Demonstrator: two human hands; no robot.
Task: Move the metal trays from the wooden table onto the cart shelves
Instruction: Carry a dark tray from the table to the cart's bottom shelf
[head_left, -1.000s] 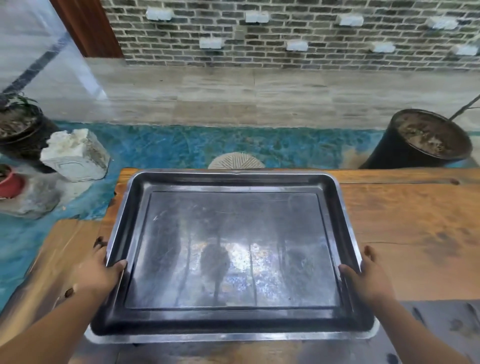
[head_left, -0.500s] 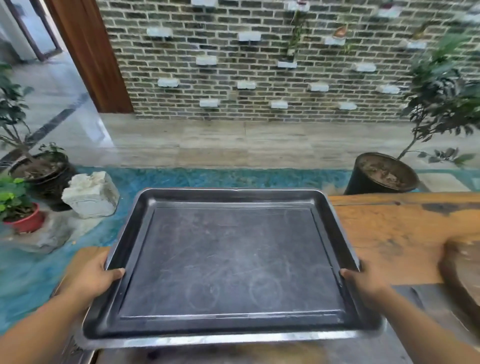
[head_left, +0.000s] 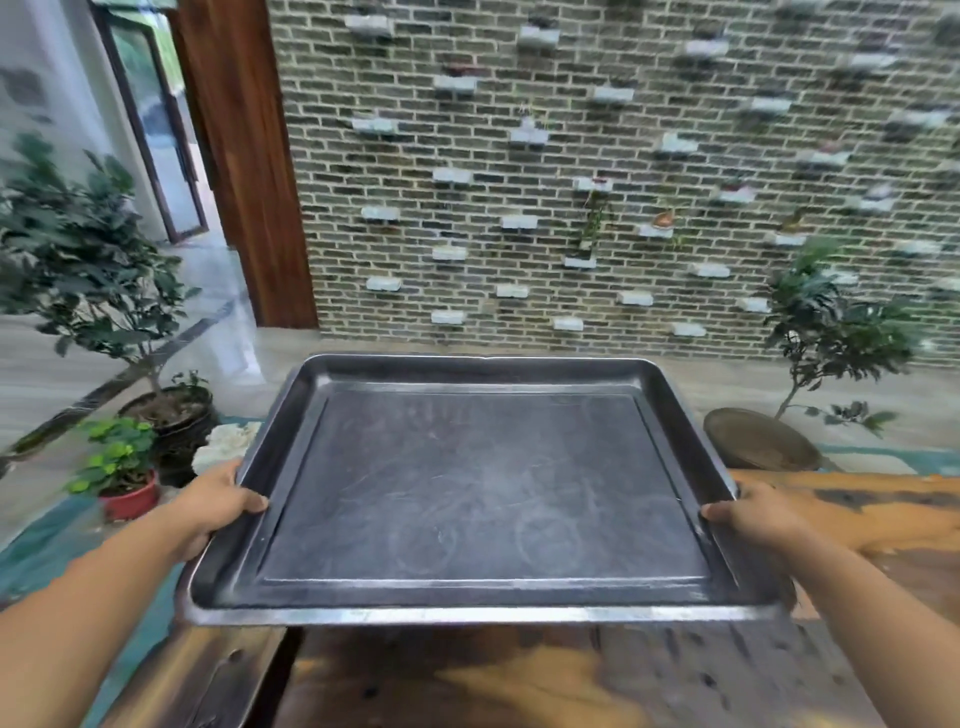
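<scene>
Metal tray (head_left: 483, 493) over wooden table (head_left: 883, 514), in grip of left hand (head_left: 218, 501) and right hand (head_left: 756, 517); brick wall (head_left: 571, 156) beyond.

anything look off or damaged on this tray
Nothing stands out. The metal tray is empty and held about level, left hand and right hand gripping its side rims. Its dark base shows scratches and faint ring marks, ordinary wear.

tray (head_left: 483, 488) above wooden table (head_left: 862, 514)

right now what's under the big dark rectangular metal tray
The brown wooden table shows past the metal tray's near and right edges. The left hand and right hand grip its side rims, thumbs on top; fingers underneath and whatever lies below are covered.
</scene>
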